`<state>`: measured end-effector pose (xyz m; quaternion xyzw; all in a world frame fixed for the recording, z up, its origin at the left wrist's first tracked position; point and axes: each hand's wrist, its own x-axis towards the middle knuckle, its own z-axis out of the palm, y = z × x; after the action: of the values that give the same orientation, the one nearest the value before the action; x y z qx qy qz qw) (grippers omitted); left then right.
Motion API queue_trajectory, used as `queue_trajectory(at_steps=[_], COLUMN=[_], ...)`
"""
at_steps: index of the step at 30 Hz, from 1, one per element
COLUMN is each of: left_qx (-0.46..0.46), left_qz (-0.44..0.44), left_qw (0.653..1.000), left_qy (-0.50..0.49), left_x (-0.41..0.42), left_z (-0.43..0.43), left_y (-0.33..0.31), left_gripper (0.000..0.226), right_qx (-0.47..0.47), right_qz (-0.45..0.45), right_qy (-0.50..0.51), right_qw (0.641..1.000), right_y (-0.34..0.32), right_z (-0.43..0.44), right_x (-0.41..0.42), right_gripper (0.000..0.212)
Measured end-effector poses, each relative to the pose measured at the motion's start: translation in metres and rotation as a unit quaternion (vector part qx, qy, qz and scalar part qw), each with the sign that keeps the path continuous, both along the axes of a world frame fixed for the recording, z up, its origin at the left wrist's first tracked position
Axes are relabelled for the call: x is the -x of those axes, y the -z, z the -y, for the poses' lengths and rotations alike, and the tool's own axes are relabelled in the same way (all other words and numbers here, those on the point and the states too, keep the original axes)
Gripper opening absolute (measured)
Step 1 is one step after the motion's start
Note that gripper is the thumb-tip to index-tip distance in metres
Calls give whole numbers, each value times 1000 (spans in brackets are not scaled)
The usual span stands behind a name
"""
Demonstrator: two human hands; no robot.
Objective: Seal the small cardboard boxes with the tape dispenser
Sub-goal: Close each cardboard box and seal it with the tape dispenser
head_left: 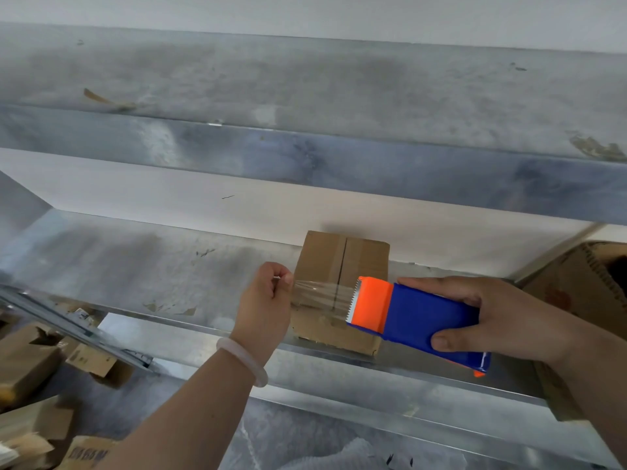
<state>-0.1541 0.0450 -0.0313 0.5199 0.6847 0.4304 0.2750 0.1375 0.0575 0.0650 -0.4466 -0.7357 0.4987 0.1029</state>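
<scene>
A small cardboard box (342,259) sits on a metal shelf (142,262), its top flaps closed with a dark seam down the middle. My right hand (502,317) grips a blue and orange tape dispenser (417,317) just right of the box, its toothed blade facing left. A strip of clear tape (322,295) stretches from the blade across the box top. My left hand (271,300) pinches the tape's free end at the box's left edge. A white bangle is on my left wrist.
A larger open cardboard box (583,279) stands at the right on the same shelf. Several cardboard boxes (30,364) lie on the floor at lower left. Another metal shelf (305,96) runs above, against a white wall.
</scene>
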Motion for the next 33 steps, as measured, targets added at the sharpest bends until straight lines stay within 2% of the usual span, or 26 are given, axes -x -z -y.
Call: queue_trajectory(at_steps=[4, 7, 12, 20, 28, 33], left_qx=[-3, 11, 11, 54, 93, 87], left_qz=[-11, 10, -36, 22, 144, 125], left_qw=[1000, 999, 999, 998, 985, 987], left_qy=[1, -37, 7, -24, -30, -51], left_x=[1, 17, 33, 24, 11, 2], left_z=[0, -5, -5, -5, -6, -5], left_y=[-2, -3, -9, 30, 49, 48], left_gripper=[21, 19, 16, 18, 19, 14], right_qx=[0, -21, -6, 1, 31, 34], right_qz=[4, 23, 36, 59, 56, 54], right_qy=[-8, -16, -29, -18, -2, 8], right_qw=[1000, 999, 999, 998, 998, 998], right_y=[-1, 0, 2, 18, 28, 31], right_z=[-2, -3, -5, -9, -11, -11], right_x=[0, -8, -21, -16, -16, -17], right_gripper=[68, 68, 68, 64, 64, 64])
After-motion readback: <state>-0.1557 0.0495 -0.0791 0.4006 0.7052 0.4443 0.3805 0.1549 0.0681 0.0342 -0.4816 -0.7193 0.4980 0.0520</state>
